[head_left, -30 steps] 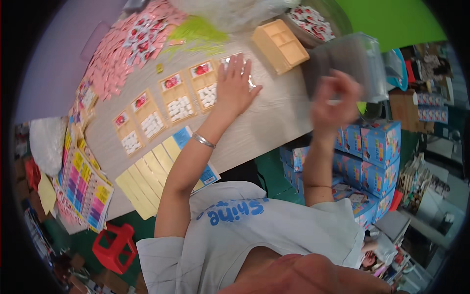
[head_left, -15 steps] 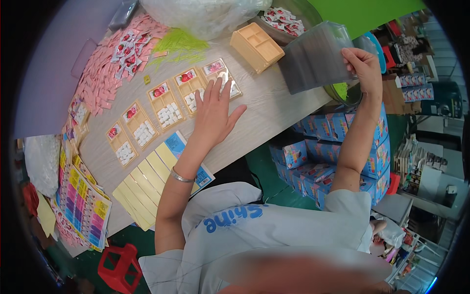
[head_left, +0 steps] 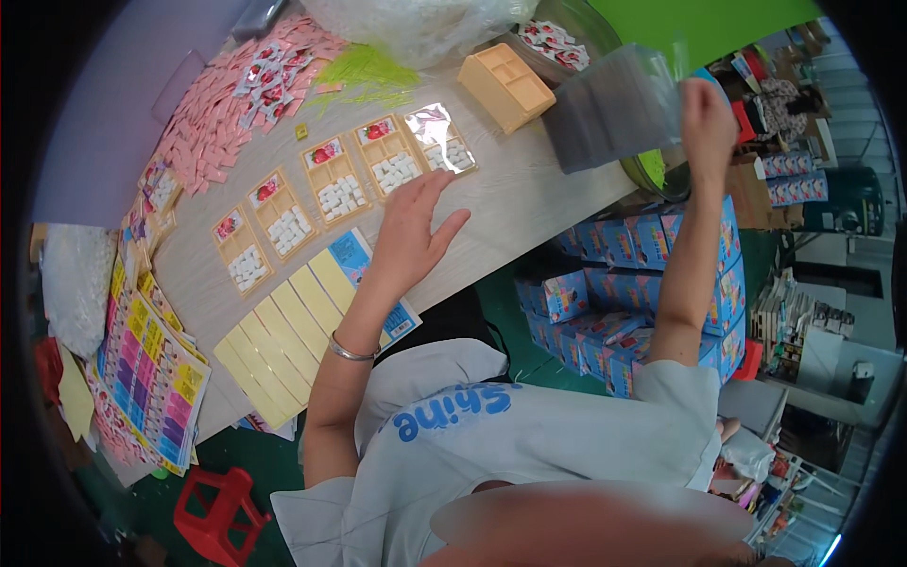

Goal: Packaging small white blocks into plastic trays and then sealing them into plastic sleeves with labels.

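Note:
My left hand [head_left: 416, 236], with a bracelet on the wrist, is open just in front of the trays, thumb spread and fingertips near the lower edge of the rightmost tray. That small tan tray [head_left: 439, 142] has a clear, glaring film over it and white pieces in its lower part. To its left stand several similar trays [head_left: 333, 180] holding strawberry-printed sachets and white pieces. My right hand [head_left: 707, 123] is closed and slightly blurred at the right edge of a stack of clear plastic covers [head_left: 609, 113]. A thin transparent edge shows beside its fingers.
A stack of empty tan trays [head_left: 505, 87] stands behind the covers. Pink sachets [head_left: 213, 132] and green sticks [head_left: 373, 76] lie at the far left. Yellow cards [head_left: 283, 340] lie near the front edge. Blue boxes [head_left: 614, 321] are piled beside the table; a red stool [head_left: 219, 515] stands lower left.
My left hand has drawn back from over the right-hand trays, uncovering them. My right hand has curled and moved slightly up at the covers' edge. The view has shifted a little.

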### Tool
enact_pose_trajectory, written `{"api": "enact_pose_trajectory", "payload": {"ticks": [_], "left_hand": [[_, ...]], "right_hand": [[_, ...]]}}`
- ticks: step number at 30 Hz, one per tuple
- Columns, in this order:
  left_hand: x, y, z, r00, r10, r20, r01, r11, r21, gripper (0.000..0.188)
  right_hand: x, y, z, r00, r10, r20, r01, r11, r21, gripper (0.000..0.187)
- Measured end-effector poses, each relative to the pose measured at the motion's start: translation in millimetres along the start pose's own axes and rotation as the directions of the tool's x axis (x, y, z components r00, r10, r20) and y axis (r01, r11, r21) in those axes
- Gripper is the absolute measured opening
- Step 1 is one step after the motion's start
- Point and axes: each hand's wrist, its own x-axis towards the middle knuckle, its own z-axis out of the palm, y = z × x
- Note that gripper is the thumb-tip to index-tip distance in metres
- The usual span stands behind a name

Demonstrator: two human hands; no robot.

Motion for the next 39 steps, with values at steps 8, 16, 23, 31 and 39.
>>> {"api": "enact_pose_trajectory", "payload": {"ticks": [8,16,23,31,39], "left_hand": [[15,46,12,0.997,-0.054,-0.055,-0.051,0.071,-0.996,0.06],[-47,-23,-30,0.84,-0.539,-0.058,0.186,0.387,-0.903,0.025],[-81,-64,-51,0.714,-0.668,-0.209,0.128,0.418,-0.899,0.023],[-85,-74,-60,0.712,-0.67,-0.212,0.139,0.43,-0.892,0.02],[-91,-71,-59,0.711,-0.666,-0.225,0.137,0.446,-0.884,0.015]], "right_hand": [[-75,-180,-22,0.653,-0.353,0.67,-0.465,0.511,0.723,0.014],[9,-28,-11,0.916,0.211,0.34,-0.217,0.976,-0.019,0.029],[17,30,7,0.618,0.339,0.709,-0.731,0.579,0.361,0.023],[17,27,6,0.612,0.328,0.72,-0.742,0.553,0.379,0.023],[17,40,10,0.594,0.323,0.737,-0.755,0.54,0.372,0.025]]}}
